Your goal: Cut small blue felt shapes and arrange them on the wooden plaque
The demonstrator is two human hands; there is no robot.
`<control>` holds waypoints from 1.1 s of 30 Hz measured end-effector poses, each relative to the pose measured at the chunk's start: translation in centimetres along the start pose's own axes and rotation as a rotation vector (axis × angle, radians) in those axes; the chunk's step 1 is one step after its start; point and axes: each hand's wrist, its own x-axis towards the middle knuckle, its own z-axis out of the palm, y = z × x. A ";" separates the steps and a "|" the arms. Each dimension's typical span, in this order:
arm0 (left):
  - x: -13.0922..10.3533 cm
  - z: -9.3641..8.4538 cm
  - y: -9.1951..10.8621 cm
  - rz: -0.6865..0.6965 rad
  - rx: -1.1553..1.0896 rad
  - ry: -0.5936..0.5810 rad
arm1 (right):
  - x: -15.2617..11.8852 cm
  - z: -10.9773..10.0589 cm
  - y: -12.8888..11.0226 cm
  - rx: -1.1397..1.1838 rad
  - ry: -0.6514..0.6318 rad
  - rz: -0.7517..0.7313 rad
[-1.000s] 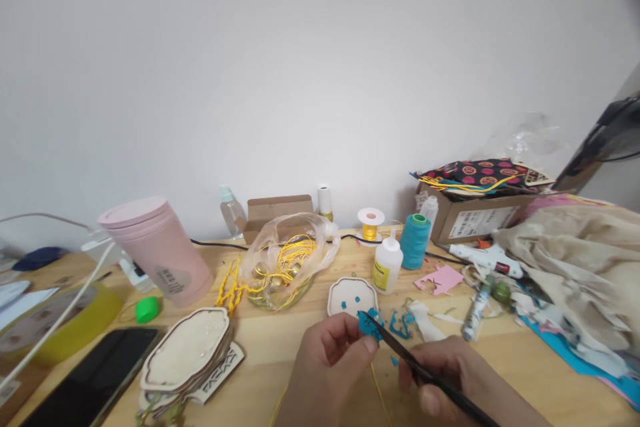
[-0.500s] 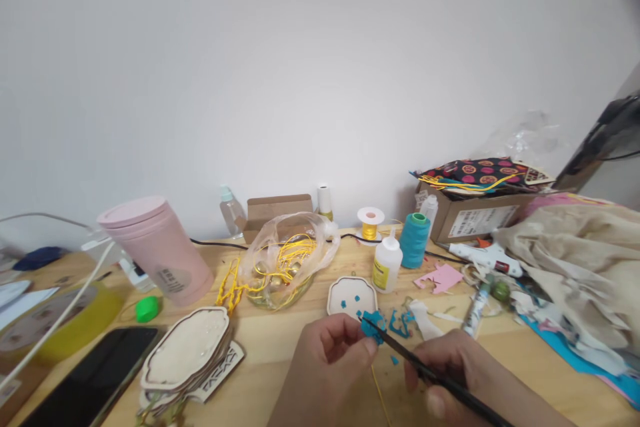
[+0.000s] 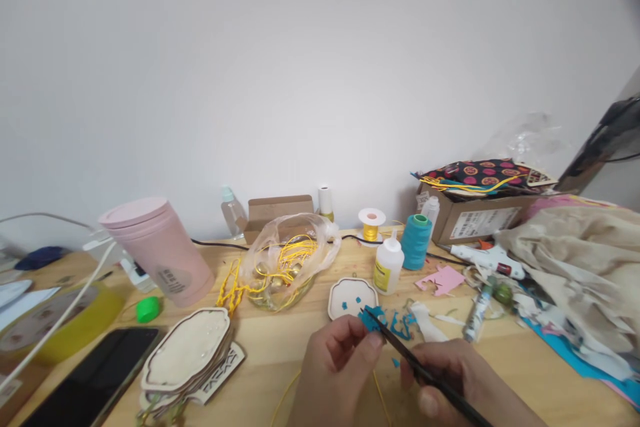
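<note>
Between the thumb and fingers of my left hand (image 3: 340, 370) is a small piece of blue felt (image 3: 371, 320). My right hand (image 3: 450, 367) grips black tweezers (image 3: 397, 345), whose pointed tips lie at the felt piece; whether they pinch it I cannot tell. Just behind my left hand lies a cream plaque (image 3: 353, 290) with a dark scalloped edge and small blue bits on it. Blue felt scraps (image 3: 403, 325) are scattered to the right of the plaque. A yellow cord (image 3: 381, 393) runs on the table under my hands.
A glue bottle (image 3: 389, 265) and a blue thread cone (image 3: 416, 242) stand behind my hands. On the left are stacked plaques (image 3: 185, 347), a phone (image 3: 93, 377) and a pink tumbler (image 3: 160, 250). A glue gun (image 3: 493, 260) and cloth (image 3: 590, 260) lie on the right.
Both hands have shifted slightly, the right one a little to the left. The tweezer tips sit slightly higher over the felt. More of the yellow cord shows beside my left wrist.
</note>
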 end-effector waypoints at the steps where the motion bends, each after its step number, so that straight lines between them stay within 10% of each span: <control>1: 0.0 0.0 0.0 0.004 -0.009 0.005 | 0.0 0.0 -0.1 -0.012 0.002 -0.001; 33: -0.4 -0.7 0.8 -0.203 0.185 0.059 | -0.8 -1.1 0.1 -0.114 -0.064 -0.013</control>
